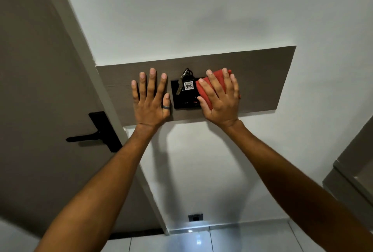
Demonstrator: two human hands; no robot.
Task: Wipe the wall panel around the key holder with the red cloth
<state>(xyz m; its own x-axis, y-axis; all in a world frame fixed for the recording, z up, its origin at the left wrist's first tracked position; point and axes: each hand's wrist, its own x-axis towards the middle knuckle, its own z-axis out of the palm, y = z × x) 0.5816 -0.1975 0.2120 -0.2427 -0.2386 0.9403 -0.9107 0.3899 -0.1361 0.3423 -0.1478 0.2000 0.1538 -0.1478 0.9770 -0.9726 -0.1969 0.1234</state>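
A grey-brown wall panel [262,82] runs across the white wall. A black key holder [185,104] sits at its middle, with keys and a tag marked 906 [188,85] hanging from it. My right hand [220,98] lies flat on a folded red cloth [203,88], pressing it on the panel just right of the key holder and over its right edge. My left hand [150,98] rests flat on the panel just left of the holder, fingers spread, holding nothing. A ring is on its thumb.
A brown door [30,90] with a black lever handle [94,135] stands at the left. A dark wall socket [195,217] sits low above the white tiled floor [222,239]. A grey frame edge [351,175] shows at the right.
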